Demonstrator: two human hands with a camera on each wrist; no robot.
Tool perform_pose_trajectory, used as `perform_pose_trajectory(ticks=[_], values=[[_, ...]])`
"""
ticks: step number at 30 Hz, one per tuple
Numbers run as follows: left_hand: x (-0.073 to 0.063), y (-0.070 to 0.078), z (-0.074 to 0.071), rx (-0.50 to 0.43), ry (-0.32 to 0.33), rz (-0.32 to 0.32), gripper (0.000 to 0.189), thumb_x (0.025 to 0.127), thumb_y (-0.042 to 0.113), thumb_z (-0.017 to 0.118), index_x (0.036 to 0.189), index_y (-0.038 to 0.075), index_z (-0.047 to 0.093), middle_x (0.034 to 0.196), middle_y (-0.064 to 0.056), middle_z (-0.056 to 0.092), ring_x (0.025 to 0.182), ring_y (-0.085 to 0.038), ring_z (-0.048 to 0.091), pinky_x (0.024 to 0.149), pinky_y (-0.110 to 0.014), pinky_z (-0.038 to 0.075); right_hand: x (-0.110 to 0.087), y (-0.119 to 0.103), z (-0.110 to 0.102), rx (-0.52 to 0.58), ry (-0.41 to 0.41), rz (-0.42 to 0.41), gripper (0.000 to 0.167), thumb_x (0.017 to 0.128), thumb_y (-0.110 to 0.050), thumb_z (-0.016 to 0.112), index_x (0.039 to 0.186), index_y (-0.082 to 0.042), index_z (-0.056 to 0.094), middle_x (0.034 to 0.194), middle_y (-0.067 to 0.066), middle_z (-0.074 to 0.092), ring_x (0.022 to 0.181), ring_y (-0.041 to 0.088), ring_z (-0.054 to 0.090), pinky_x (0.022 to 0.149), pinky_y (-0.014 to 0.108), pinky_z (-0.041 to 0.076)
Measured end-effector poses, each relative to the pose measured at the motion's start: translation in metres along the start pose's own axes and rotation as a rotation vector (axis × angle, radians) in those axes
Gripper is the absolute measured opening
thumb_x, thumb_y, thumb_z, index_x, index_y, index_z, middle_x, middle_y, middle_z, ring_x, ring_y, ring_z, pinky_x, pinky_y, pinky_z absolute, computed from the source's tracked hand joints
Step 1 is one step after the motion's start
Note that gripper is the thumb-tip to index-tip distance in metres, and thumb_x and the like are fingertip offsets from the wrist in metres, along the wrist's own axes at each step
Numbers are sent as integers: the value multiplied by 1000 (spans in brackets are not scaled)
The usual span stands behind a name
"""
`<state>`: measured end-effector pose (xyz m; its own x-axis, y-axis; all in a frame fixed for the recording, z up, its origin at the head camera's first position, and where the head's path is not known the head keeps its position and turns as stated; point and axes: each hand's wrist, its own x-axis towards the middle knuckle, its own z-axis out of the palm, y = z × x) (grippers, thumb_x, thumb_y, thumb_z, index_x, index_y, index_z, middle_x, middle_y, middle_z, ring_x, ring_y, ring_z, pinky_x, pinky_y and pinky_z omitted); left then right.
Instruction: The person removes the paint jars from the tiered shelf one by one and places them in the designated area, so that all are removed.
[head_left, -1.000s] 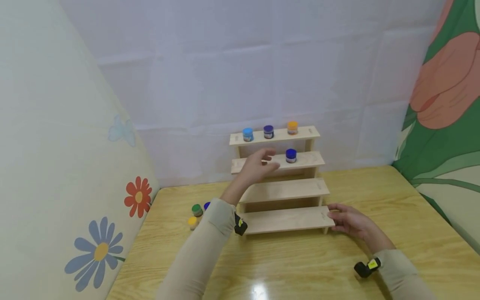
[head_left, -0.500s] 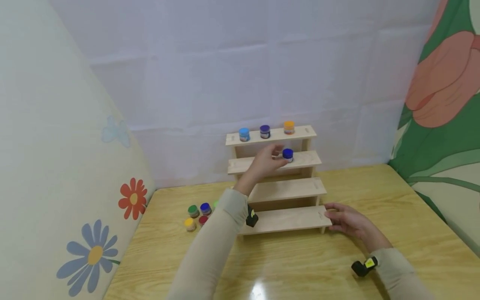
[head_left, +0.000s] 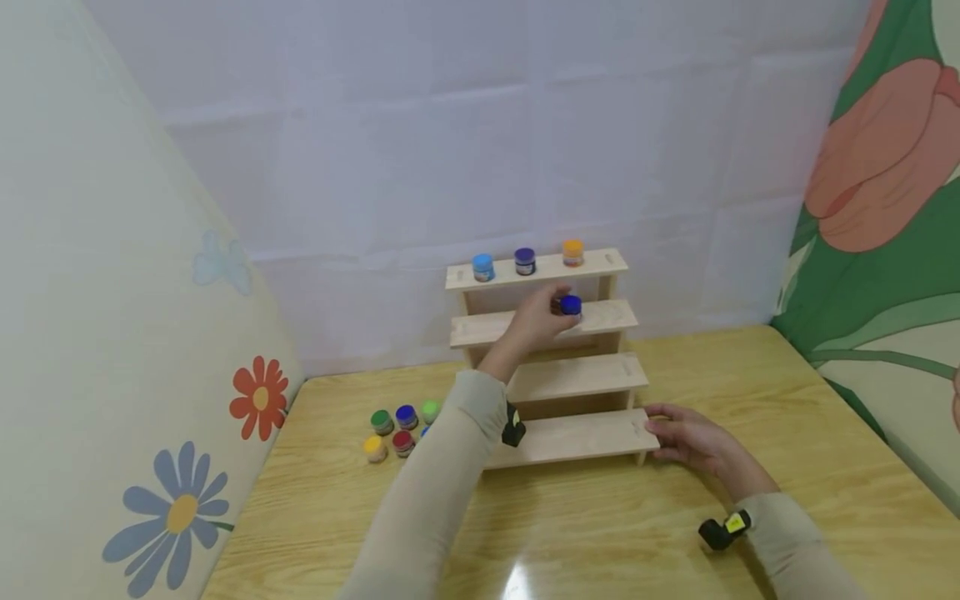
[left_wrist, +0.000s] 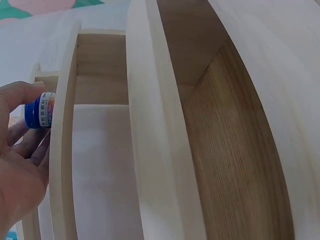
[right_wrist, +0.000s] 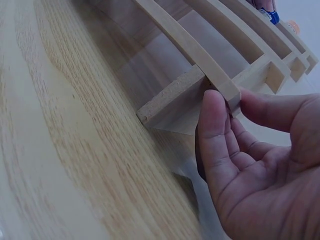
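Note:
A stepped wooden display rack (head_left: 573,437) with several tiers stands on the table. On its second tier from the top is a small blue paint jar (left_wrist: 33,114). My left hand (head_left: 536,321) holds that jar, thumb on one side and fingers on the other. With thumb and fingers, my right hand (right_wrist: 265,160) grips the right end of the lowest shelf board (right_wrist: 220,82). The top tier carries a light blue jar (head_left: 483,267), a dark purple jar (head_left: 525,261) and an orange jar (head_left: 573,252).
Left of the rack, several jars sit on the table, among them a green jar (head_left: 382,422), a yellow jar (head_left: 374,448) and a dark red jar (head_left: 403,442). The left sleeve partly covers this group. A white cloth backdrop (head_left: 375,192) hangs behind.
My left hand has moved right along the second tier and taken hold of the blue paint jar. The right hand keeps its grip on the lowest board.

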<state>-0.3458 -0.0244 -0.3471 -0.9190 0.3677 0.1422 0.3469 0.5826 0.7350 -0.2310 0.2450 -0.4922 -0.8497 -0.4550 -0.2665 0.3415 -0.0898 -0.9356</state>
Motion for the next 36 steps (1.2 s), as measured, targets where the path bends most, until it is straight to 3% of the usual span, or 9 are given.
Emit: perform_pose_trajectory(ticks=[8,17,24,36], values=[[1,0,4,46,-2,-4,58,93,14,73,146,4,50,144,-19,55,132,-35,54,112,-42,45,0,0,2,-2,7,6,50,104,-10,54,146,6,34,103,3,70,90,14,68,73,26,60],[-3,-2,4,89,11,5,47,96,14,70,139,3,55,136,-17,61,126,-32,57,107,-42,49,2,2,6,-13,2,16,54,104,-11,55,148,6,30,104,2,70,90,14,68,73,26,60],[-12,6,-6,43,13,-16,47,96,20,72,139,6,58,130,-14,64,116,-27,62,97,-37,54,4,2,6,-13,3,8,55,104,-12,55,149,7,30,104,2,70,91,14,68,73,27,60],[-36,3,-22,-6,50,96,44,90,25,79,130,12,66,122,-9,69,109,-24,67,92,-35,57,4,1,0,-3,15,24,52,104,-13,56,148,4,34,104,2,69,89,13,67,72,26,59]])
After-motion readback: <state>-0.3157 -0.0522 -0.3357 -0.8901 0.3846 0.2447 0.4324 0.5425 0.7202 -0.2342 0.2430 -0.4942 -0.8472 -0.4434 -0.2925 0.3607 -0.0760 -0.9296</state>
